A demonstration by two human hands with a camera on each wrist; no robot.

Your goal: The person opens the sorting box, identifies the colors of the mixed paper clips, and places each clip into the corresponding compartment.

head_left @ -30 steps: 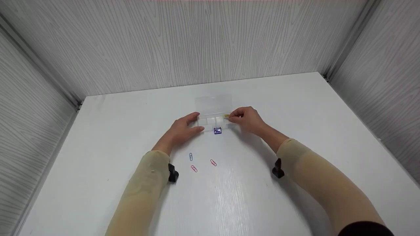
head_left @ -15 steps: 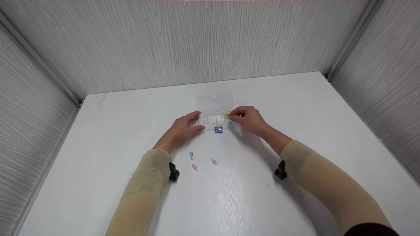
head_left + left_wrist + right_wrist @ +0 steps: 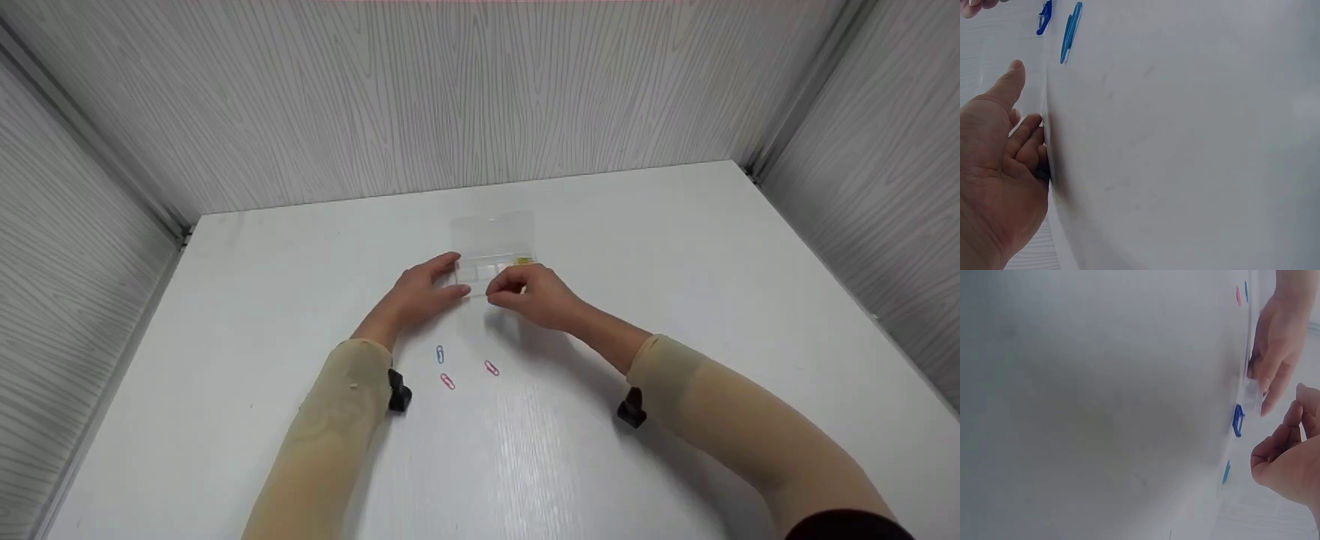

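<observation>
A clear compartment box [image 3: 466,274] lies with its transparent lid [image 3: 491,234] swung back. My left hand [image 3: 424,291] grips its left end, thumb at the front side and index finger at the rear corner. Over the front middle hovers my right hand [image 3: 538,298], fingers loosely curled. In the right wrist view a small gap parts its thumb and fingertips [image 3: 1293,410], and nothing shows between them. Close by is the box's blue latch [image 3: 1238,421], which the right hand covers in the head view. Something yellow [image 3: 523,261] lies in the back right compartment; something light blue [image 3: 1226,472] shows at the right end.
On the white table [image 3: 600,450], nearer the body, lie a blue paper clip [image 3: 440,354] and two reddish ones, the left [image 3: 448,381] and the right [image 3: 491,368]. White wood-grain panels [image 3: 450,97] stand along the back and both sides.
My right hand has left the yellow thing in the back right compartment and moved left and toward the body, to the box's front middle. The left hand keeps its grip.
</observation>
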